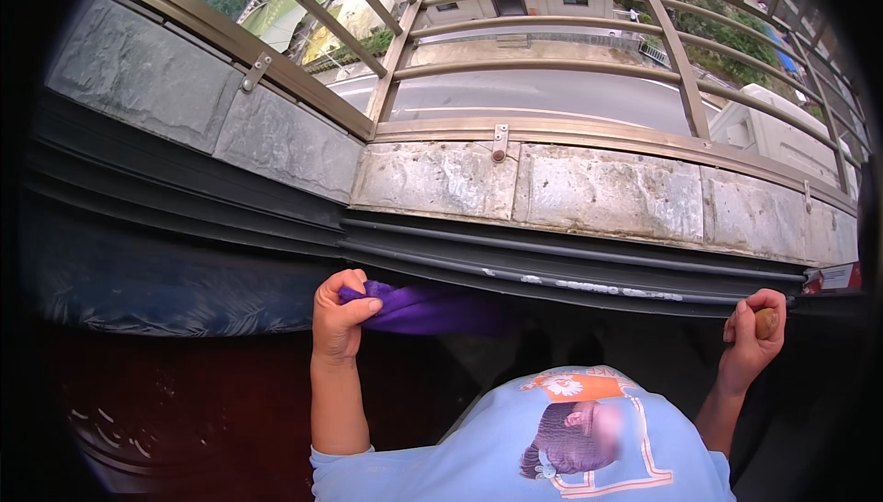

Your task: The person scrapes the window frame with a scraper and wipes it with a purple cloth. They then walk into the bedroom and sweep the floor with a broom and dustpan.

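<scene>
My left hand (343, 312) grips one end of a purple cloth (434, 309), which trails to the right and blurs below the dark window track (552, 264). Farther right, my right hand (755, 329) is closed around a brown, wooden-looking handle (766, 323). Only the handle's rounded end shows; the rest of that tool is hidden by my fingers and the dark below. White residue (593, 287) lies in patches along a rail of the track, between my two hands.
Rough grey stone tiles (607, 188) line the sill beyond the track. A metal-barred window guard (538, 69) encloses the outer side, with a road below. A blue patterned cushion or fabric (186, 295) lies left, above a glossy reddish-brown surface (207, 398). A red-and-white item (833, 277) sits at the track's right end.
</scene>
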Action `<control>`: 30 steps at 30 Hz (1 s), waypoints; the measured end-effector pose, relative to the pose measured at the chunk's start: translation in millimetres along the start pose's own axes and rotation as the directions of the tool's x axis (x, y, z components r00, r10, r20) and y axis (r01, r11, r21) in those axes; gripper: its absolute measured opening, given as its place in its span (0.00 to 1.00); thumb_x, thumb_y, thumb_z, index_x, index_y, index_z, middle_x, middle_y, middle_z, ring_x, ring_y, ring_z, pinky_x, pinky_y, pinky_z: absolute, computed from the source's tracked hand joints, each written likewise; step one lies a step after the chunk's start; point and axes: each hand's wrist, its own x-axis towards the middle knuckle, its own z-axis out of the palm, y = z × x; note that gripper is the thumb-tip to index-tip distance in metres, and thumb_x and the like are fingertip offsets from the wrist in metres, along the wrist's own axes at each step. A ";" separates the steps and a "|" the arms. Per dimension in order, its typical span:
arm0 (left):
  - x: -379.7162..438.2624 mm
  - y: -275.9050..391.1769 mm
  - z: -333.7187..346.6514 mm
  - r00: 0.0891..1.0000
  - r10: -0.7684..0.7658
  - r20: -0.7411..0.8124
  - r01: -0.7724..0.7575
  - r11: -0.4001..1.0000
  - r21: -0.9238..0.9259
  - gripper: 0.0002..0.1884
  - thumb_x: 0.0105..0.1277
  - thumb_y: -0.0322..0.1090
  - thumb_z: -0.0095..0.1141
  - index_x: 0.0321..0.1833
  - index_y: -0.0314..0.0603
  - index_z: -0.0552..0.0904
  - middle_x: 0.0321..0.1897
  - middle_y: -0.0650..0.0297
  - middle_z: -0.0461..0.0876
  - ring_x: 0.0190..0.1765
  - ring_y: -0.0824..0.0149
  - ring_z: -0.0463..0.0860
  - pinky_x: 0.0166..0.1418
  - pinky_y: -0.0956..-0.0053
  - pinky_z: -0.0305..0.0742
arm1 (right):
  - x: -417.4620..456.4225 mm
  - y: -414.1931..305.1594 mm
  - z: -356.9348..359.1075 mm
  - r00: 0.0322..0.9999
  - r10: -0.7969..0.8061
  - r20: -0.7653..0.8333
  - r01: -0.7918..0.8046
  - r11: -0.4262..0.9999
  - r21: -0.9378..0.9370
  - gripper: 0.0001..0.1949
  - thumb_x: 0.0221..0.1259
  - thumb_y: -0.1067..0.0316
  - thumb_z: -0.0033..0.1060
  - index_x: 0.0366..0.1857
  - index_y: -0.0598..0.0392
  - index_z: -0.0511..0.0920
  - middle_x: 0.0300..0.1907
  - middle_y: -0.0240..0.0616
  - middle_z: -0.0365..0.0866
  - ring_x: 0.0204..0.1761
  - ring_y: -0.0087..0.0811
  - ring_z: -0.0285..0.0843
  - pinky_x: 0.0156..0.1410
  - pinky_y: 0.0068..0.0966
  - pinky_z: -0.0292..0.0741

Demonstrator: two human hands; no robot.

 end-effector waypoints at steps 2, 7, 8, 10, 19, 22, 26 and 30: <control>-14.1 -2.8 -5.8 0.999 -0.023 0.043 0.024 0.999 -0.041 0.13 0.41 0.18 0.63 0.23 0.42 0.72 0.20 0.70 0.69 0.26 0.76 0.70 0.35 0.82 0.66 | 3.5 11.1 -7.5 0.999 0.018 -0.037 -0.017 0.999 0.044 0.07 0.57 0.82 0.52 0.34 0.56 0.69 0.26 0.28 0.65 0.18 0.13 0.60 0.21 0.10 0.60; -12.3 -59.7 -14.0 0.959 0.019 -0.284 0.220 0.584 0.781 0.12 0.57 0.24 0.60 0.44 0.31 0.81 0.31 0.67 0.79 0.32 0.78 0.73 0.40 0.84 0.70 | 1.3 16.4 -8.4 0.995 -0.089 -0.032 0.092 0.990 0.110 0.06 0.55 0.81 0.50 0.34 0.59 0.65 0.24 0.35 0.65 0.17 0.17 0.58 0.19 0.11 0.60; -13.0 -63.5 -9.8 0.926 0.131 -0.354 0.160 0.712 0.683 0.10 0.59 0.26 0.60 0.43 0.31 0.81 0.31 0.68 0.78 0.33 0.78 0.73 0.40 0.84 0.70 | 1.2 18.8 -12.3 0.995 -0.101 -0.013 0.101 0.989 0.104 0.07 0.55 0.80 0.51 0.34 0.59 0.65 0.24 0.36 0.65 0.17 0.17 0.57 0.18 0.11 0.59; -9.5 -56.9 1.6 0.767 0.313 -0.560 -0.015 0.881 0.473 0.07 0.65 0.29 0.56 0.41 0.33 0.80 0.32 0.70 0.78 0.35 0.79 0.73 0.42 0.84 0.69 | 1.9 20.3 -14.7 0.995 -0.098 -0.011 0.098 0.989 0.114 0.08 0.55 0.78 0.52 0.33 0.58 0.64 0.23 0.36 0.64 0.16 0.18 0.57 0.17 0.12 0.58; 8.0 -12.4 14.7 0.407 0.642 -0.650 -0.107 0.740 0.664 0.08 0.69 0.32 0.53 0.41 0.34 0.77 0.33 0.67 0.77 0.36 0.78 0.72 0.43 0.82 0.70 | 1.3 20.5 -23.1 0.996 -0.076 0.039 0.074 0.996 0.045 0.06 0.59 0.75 0.51 0.31 0.57 0.64 0.25 0.36 0.63 0.19 0.19 0.55 0.22 0.13 0.54; 16.3 5.1 14.9 0.426 0.713 -0.557 -0.132 0.658 0.741 0.07 0.69 0.31 0.53 0.41 0.34 0.77 0.34 0.67 0.77 0.37 0.78 0.73 0.44 0.83 0.71 | -0.8 21.6 -25.8 0.998 -0.040 0.041 0.038 0.998 0.042 0.06 0.59 0.75 0.50 0.32 0.56 0.64 0.25 0.36 0.62 0.21 0.20 0.55 0.23 0.14 0.54; 34.6 9.9 31.7 0.511 0.754 -0.413 -0.200 0.572 0.795 0.05 0.69 0.30 0.52 0.41 0.35 0.77 0.34 0.67 0.78 0.36 0.77 0.75 0.43 0.83 0.73 | 0.4 26.3 -30.8 1.000 -0.013 0.021 0.012 0.999 0.048 0.05 0.59 0.76 0.48 0.32 0.56 0.64 0.25 0.35 0.61 0.23 0.21 0.55 0.26 0.14 0.54; 43.2 -18.3 48.3 0.706 0.621 -0.340 -0.136 0.590 0.796 0.06 0.68 0.29 0.53 0.42 0.33 0.79 0.35 0.67 0.80 0.36 0.79 0.75 0.42 0.85 0.72 | -5.5 26.1 -28.9 1.000 0.005 -0.001 -0.005 1.000 0.026 0.04 0.59 0.76 0.47 0.32 0.55 0.64 0.25 0.35 0.60 0.25 0.21 0.55 0.28 0.15 0.54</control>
